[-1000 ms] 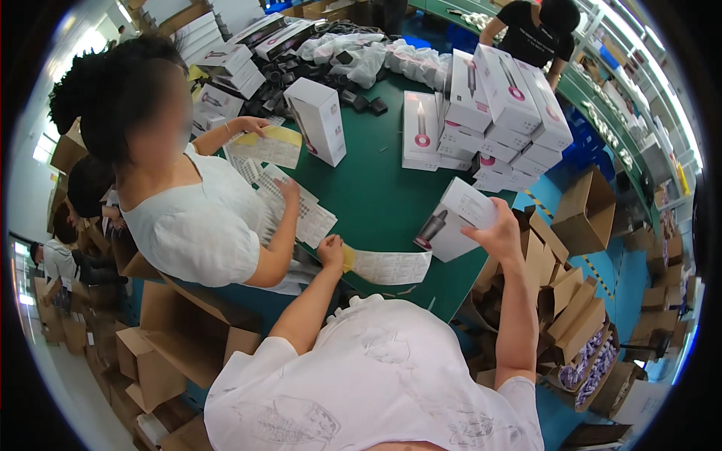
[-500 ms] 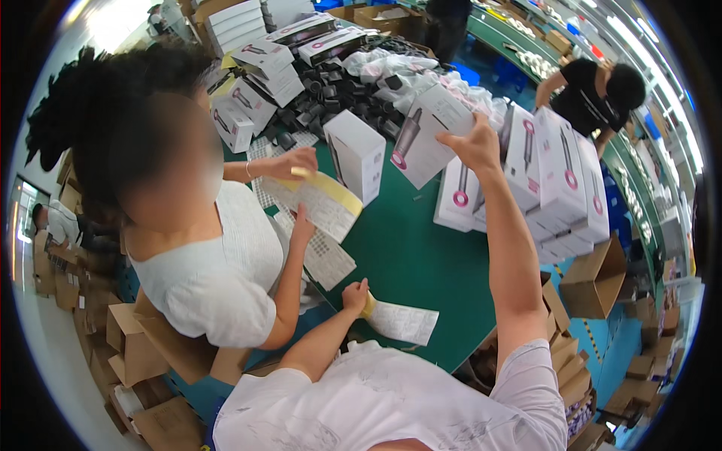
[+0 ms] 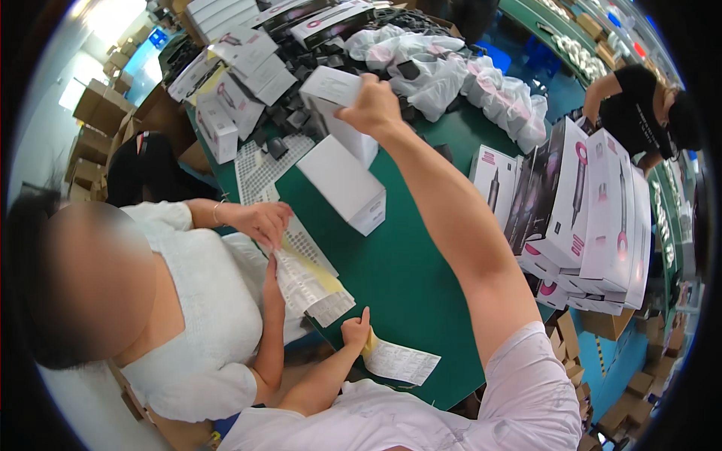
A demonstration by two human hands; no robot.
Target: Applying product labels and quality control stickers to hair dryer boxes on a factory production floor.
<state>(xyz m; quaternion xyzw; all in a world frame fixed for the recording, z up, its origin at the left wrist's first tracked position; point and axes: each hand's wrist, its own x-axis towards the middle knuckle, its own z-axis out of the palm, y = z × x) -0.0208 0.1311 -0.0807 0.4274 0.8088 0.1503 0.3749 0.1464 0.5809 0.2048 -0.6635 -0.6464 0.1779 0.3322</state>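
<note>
Right hand (image 3: 370,109), arm at full stretch, is clamped on the upright white cardboard box (image 3: 335,105) at the green table's (image 3: 421,286) far side, while left hand (image 3: 355,331) pinches a printed label sheet (image 3: 398,361) at the near edge.

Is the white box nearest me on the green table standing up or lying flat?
Lying flat. The white box rests on a broad face on the green table, long side level, flaps shut; it lies apart from both hands.
</note>
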